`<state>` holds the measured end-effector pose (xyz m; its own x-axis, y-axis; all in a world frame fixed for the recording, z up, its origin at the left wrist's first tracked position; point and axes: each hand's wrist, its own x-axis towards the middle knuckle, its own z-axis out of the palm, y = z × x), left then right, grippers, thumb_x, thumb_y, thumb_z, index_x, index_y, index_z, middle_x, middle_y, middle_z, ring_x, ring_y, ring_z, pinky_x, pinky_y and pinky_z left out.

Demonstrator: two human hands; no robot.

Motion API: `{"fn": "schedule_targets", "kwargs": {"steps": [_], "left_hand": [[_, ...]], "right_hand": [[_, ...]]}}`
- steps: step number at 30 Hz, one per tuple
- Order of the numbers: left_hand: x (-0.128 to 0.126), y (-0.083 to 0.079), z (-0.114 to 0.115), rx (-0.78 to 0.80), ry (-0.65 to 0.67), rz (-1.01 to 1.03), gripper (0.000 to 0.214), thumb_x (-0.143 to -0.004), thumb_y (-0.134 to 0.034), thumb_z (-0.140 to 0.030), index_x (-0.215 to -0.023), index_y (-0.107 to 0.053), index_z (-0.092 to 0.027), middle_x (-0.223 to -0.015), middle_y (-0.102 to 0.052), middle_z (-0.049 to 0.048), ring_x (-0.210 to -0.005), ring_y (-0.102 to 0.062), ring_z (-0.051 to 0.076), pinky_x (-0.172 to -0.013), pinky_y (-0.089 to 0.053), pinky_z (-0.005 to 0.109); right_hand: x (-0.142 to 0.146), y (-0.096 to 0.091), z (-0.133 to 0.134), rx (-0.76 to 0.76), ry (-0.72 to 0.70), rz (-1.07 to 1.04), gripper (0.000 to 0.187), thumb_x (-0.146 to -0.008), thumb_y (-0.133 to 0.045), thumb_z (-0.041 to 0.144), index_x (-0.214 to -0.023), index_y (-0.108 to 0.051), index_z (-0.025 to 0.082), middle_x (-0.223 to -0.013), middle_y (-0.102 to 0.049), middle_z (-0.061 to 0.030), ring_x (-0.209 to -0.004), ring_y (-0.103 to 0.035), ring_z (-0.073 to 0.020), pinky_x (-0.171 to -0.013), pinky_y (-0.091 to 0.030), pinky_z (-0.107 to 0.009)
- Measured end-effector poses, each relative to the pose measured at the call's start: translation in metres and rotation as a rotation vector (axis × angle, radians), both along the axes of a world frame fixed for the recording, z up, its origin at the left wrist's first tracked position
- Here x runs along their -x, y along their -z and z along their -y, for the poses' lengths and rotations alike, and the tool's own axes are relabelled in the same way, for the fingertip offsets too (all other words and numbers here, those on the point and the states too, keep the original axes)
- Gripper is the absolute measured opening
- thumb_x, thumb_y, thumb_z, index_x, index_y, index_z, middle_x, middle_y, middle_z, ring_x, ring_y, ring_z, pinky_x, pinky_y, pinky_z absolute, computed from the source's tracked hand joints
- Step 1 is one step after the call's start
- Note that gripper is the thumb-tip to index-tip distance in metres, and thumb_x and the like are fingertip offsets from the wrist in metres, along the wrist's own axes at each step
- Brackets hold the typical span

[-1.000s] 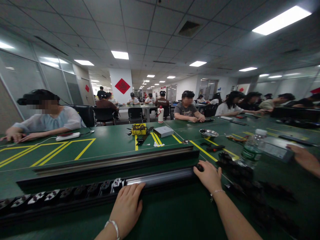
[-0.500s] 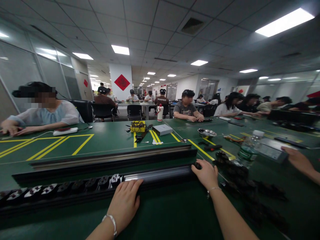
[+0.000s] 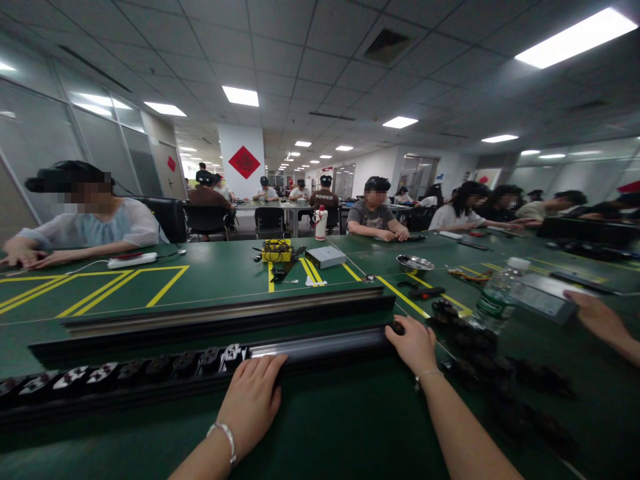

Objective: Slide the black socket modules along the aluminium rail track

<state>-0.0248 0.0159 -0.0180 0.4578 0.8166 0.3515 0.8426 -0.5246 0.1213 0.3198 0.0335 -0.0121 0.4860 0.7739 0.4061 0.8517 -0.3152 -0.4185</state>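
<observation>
Black rail (image 3: pixel 320 347) lies lengthwise near the bench's (image 3: pixel 325 427) near edge, with socket modules (image 3: pixel 125 370) seated in its left half (the right half shows bare metal). Left hand (image 3: pixel 250 400) rests flat on it, fingers straight, gripping nothing. Right hand (image 3: pixel 413 343) curls over its right end; whether it truly grips cannot be told. A second rail (image 3: pixel 225 317) lies just behind.

You are in a large office hall. Above you, a grid ceiling (image 3: pixel 310 60) carries bright panel lamps (image 3: pixel 241 95). On your left runs a glass wall (image 3: pixel 35 127). Ahead stands a white pillar (image 3: pixel 230 137) with a red diamond sign (image 3: pixel 245 162). Green tables (image 3: pixel 215 280) bear yellow lines (image 3: pixel 167 285); black chairs (image 3: pixel 173 223) stand behind.
</observation>
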Motion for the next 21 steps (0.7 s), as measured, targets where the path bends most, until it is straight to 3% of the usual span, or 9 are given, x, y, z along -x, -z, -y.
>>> {"fn": "schedule_targets", "kwargs": {"steps": [21], "left_hand": [[0.0009,0.0014,-0.0004,-0.030,0.013,0.017,0.046,-0.077,-0.042,-0.016,-0.122,-0.042,-0.027,-0.114,-0.056,0.0023,-0.104,-0.048,0.017,-0.095,-0.029,0.035]], "right_hand": [[-0.0045,-0.0003,-0.0006,0.024,-0.017,0.004,0.038,-0.074,-0.043,0.043,-0.098,-0.062,0.021,-0.114,-0.058,-0.0081,-0.116,-0.042,-0.0241,-0.097,-0.020,-0.041]]}}
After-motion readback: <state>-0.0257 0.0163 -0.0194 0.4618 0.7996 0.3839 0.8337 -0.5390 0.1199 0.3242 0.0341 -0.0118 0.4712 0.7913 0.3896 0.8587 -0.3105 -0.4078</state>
